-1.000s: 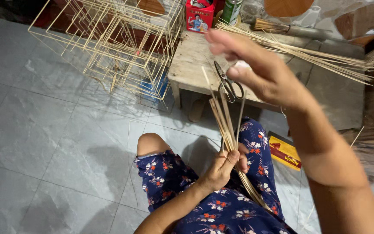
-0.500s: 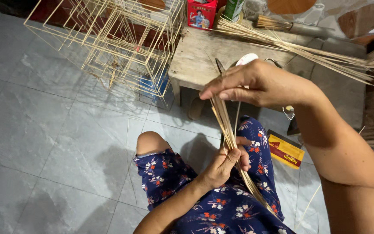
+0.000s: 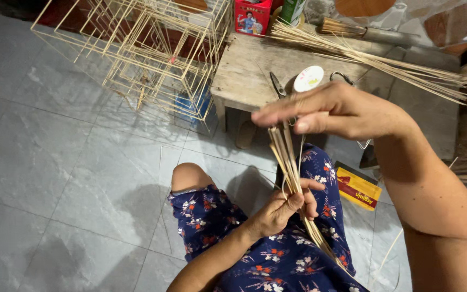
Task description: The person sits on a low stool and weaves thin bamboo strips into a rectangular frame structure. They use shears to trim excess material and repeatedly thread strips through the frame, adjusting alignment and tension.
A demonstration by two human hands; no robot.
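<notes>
Head view: left hand (image 3: 287, 208) clenched round the lower part of a bundle of thin bamboo sticks (image 3: 286, 162), over the lap in blue floral shorts (image 3: 277, 254); bundle stands near upright, slightly tilted, lower ends running down past the hand toward the right thigh; right hand (image 3: 333, 111) at the bundle's top end, fingers stretched flat leftward, thumb and fingertips pinching the stick tops; a thin thread (image 3: 301, 154) hangs loose beside the bundle between the two hands, cannot tell which hand holds it; behind the right hand a low wooden bench (image 3: 244, 73) with scissors (image 3: 277, 85) and a white round spool (image 3: 308, 79) lying on it, partly hidden by the fingers; long loose sticks (image 3: 385, 62) lie across the bench's right side; stick-built box frames (image 3: 152, 51) stand on the grey tiled floor (image 3: 71, 157) left of the bench; red tin (image 3: 252, 16) at bench's far edge; yellow-red flat packet (image 3: 359, 186) on floor beside the right knee.
</notes>
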